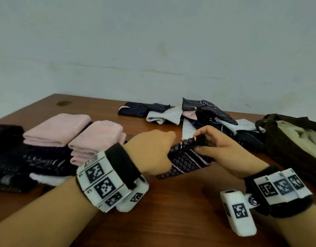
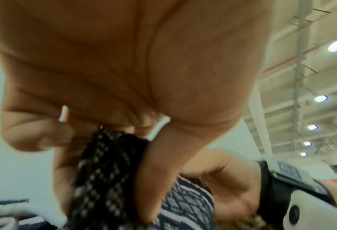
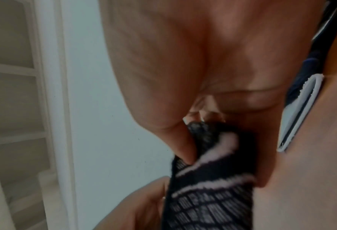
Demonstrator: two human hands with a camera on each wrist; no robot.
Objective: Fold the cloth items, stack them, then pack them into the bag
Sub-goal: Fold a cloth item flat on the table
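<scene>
Patterned cloth [image 1: 184, 160] stretched between left hand [image 1: 151, 152], right hand [image 1: 216, 141]; both pinching.

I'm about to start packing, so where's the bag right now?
In the head view the dark brown bag sits open at the table's right edge, just right of the unfolded cloth pile and beyond the right hand.

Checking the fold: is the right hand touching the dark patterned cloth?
Touching. The right wrist view shows the right hand pinching the dark patterned cloth between thumb and fingers.
</scene>
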